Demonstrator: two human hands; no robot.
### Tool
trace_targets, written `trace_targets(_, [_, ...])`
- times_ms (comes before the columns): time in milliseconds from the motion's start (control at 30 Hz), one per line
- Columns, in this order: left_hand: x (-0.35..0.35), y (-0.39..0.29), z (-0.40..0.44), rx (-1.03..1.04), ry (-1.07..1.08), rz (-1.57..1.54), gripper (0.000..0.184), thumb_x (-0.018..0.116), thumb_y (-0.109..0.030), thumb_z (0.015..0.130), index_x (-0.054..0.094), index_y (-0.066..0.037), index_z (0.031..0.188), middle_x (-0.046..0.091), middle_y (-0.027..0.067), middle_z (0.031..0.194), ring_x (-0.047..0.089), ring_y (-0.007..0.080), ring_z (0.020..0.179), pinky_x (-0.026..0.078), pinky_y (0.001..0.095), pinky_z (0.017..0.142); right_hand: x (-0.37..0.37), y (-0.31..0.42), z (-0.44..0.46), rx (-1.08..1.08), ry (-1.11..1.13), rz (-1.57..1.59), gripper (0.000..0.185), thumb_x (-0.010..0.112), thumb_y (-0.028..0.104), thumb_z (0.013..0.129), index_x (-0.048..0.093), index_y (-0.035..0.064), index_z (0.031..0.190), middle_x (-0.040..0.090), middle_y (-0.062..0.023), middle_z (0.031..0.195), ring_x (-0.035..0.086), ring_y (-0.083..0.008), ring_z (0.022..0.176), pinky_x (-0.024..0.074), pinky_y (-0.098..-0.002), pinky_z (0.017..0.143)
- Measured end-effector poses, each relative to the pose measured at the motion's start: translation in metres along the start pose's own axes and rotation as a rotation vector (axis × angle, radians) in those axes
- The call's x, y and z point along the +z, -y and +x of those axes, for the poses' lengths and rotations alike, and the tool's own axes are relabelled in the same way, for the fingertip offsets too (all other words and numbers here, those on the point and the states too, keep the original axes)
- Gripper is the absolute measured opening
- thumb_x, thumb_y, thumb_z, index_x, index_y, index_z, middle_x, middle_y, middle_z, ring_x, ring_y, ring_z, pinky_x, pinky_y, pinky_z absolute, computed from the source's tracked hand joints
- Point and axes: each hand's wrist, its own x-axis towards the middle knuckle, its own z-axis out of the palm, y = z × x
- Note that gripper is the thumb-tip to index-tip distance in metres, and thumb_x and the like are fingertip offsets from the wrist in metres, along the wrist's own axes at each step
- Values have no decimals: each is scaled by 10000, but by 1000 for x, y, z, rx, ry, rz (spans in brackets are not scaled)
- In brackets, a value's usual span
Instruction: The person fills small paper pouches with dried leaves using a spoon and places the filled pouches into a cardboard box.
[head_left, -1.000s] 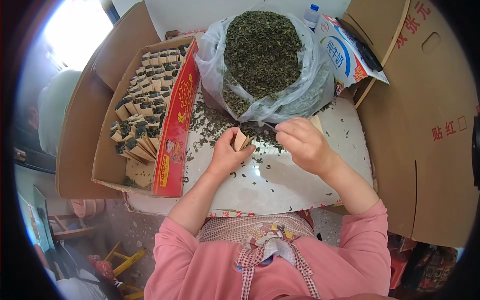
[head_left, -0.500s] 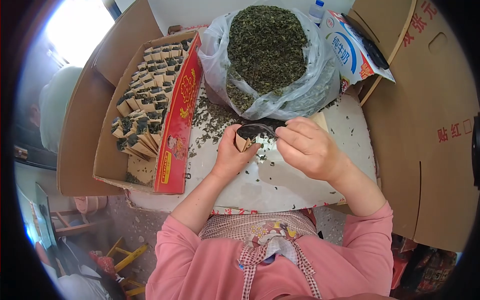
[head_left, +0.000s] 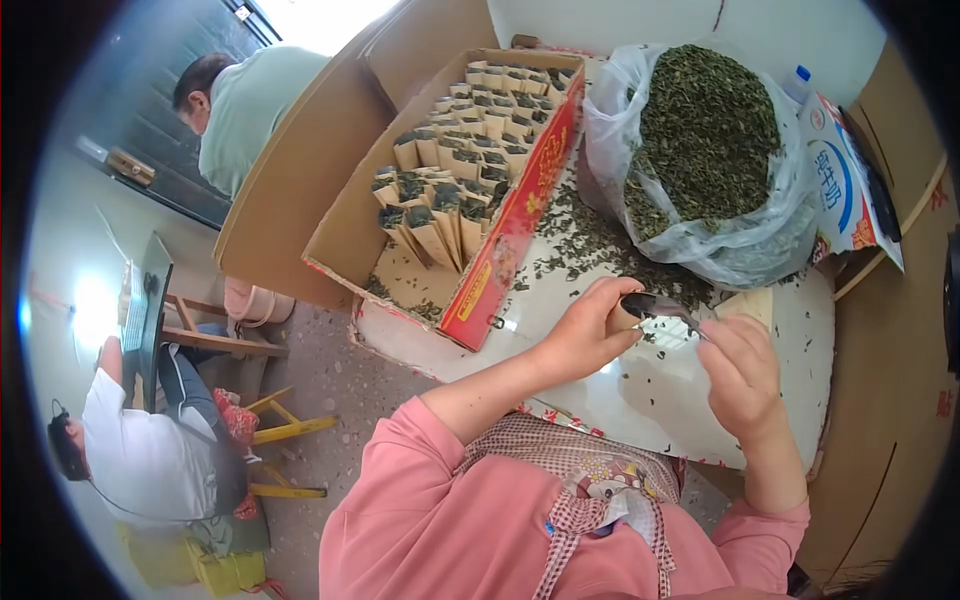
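My left hand (head_left: 590, 328) is closed around a small brown paper bag (head_left: 622, 319), mostly hidden by the fingers. My right hand (head_left: 742, 375) grips the thin handle of a shiny metal spoon (head_left: 655, 304). The spoon's bowl is at the mouth of the paper bag; what lies in it is hard to make out. Beyond both hands stands a clear plastic bag (head_left: 610, 130) full of dried dark green leaves (head_left: 710, 130). To the left, a red-sided cardboard box (head_left: 470, 310) holds rows of small paper bags (head_left: 430, 235) with leaves at their open tops.
Loose leaves are scattered over the white tabletop (head_left: 560, 375). A milk carton (head_left: 835, 180) and a bottle (head_left: 797, 85) stand at the back right, beside large cardboard (head_left: 900, 370). Two other people, one in a green shirt (head_left: 260, 110), one in white (head_left: 150, 440), are at the left.
The view has swung left, so the table appears further right and both other people show more fully. The spoon stays at the paper bag's mouth, its handle now slanting down to my right hand.
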Motion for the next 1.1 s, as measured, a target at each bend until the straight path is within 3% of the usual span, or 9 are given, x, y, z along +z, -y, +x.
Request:
trace_targets(67, [3, -5, -7, -118, -26, -206, 524, 703, -50, 793, 451, -24, 1252, 490, 109, 1040, 547, 164, 761, 474, 290, 695, -7, 6, -14, 163, -151, 39, 207, 647, -29, 715, 592, -23, 914, 628, -178, 971, 609, -312, 815, 525, -419, 766])
trace_targets(100, [-3, -17, -8, -341, 47, -312, 501, 708, -40, 824, 454, -22, 1256, 527, 69, 1168, 537, 138, 1091, 450, 300, 904, -9, 8, -19, 159, -157, 44, 207, 647, -29, 715, 592, -23, 914, 628, -178, 971, 609, -312, 815, 525, -419, 766])
trace_targets(267, [-31, -66, -14, -150, 30, -224, 558, 741, -31, 792, 443, -30, 1264, 535, 73, 1165, 543, 142, 1082, 449, 295, 908, 0, 13, -55, 636, -453, 356, 146, 559, -73, 894, 574, -2, 1021, 633, -150, 1005, 605, -192, 840, 488, -283, 759])
trace_targets(367, [-64, -98, -17, -26, -32, -174, 582, 759, -20, 767, 450, -49, 1260, 551, 77, 1168, 542, 155, 1106, 441, 295, 937, 16, 14, -73, 848, -514, 517, 113, 559, -62, 909, 572, 3, 1000, 644, -120, 965, 593, -160, 823, 489, -270, 744])
trace_targets(467, [-114, -123, -19, 16, -240, -124, 587, 767, -23, 758, 446, -30, 1250, 572, 127, 1212, 560, 209, 1131, 467, 314, 938, 25, 14, -87, 833, -464, 585, 119, 557, -38, 921, 586, 12, 1025, 617, -91, 1013, 581, -131, 834, 470, -243, 774])
trace_targets(600, [-180, -129, -15, -91, -548, 26, 534, 757, -48, 775, 463, -24, 1220, 602, 70, 1053, 602, 133, 889, 513, 267, 797, 32, 13, -100, 905, -437, 623, 108, 560, -35, 919, 587, 7, 1014, 609, -80, 991, 571, -124, 828, 465, -235, 772])
trace_targets(667, [-219, -113, -19, -264, -555, 272, 550, 773, -115, 794, 454, -17, 1231, 613, 109, 1144, 593, 165, 1036, 488, 302, 890, 35, 12, -105, 963, -419, 627, 88, 570, -28, 914, 589, 6, 993, 602, -60, 965, 560, -114, 816, 458, -226, 765])
trace_targets(900, [-260, -60, -26, -480, -498, 598, 463, 753, -185, 825, 506, 11, 1165, 638, 87, 937, 610, 141, 839, 498, 279, 746, 42, 12, -112, 995, -360, 612, 75, 581, -17, 909, 595, 11, 977, 598, -27, 920, 547, -97, 803, 448, -217, 749])
trace_targets(1100, [-272, -26, -21, -583, -494, 553, 431, 709, -189, 863, 497, 26, 1171, 627, 95, 951, 601, 144, 811, 502, 286, 705, 44, 13, -121, 1029, -329, 587, 74, 579, -16, 905, 600, 13, 969, 589, -11, 876, 529, -81, 773, 424, -203, 709])
